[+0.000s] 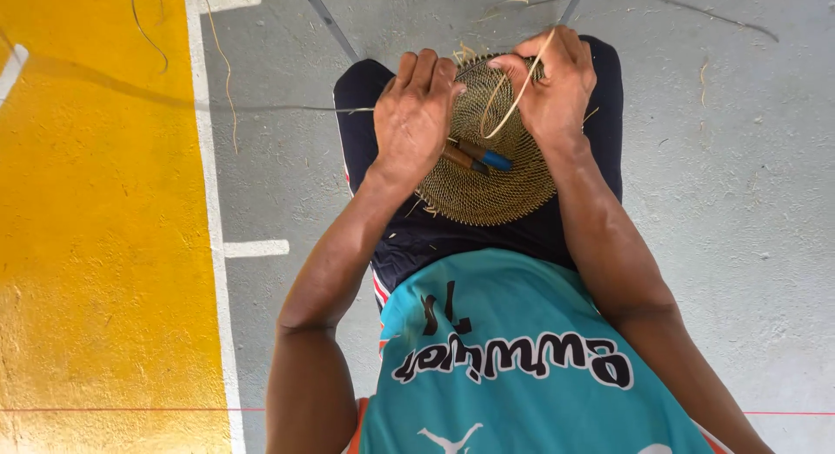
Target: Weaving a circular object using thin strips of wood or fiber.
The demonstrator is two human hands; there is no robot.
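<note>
A round woven straw disc [487, 180] lies on my lap, over dark shorts. My left hand [413, 115] presses on its left edge, fingers curled over the rim. At the far rim, my right hand [557, 84] pinches a thin pale straw strand [513, 102] that loops down across the weave. A small tool with a blue and brown handle [474, 156] rests on the disc between my hands.
I sit over a grey concrete floor [722, 210] with loose straw bits. A yellow painted area [96, 228] edged by a white line [209, 202] fills the left. Thin metal legs [326, 19] and long loose strands [661, 2] lie ahead.
</note>
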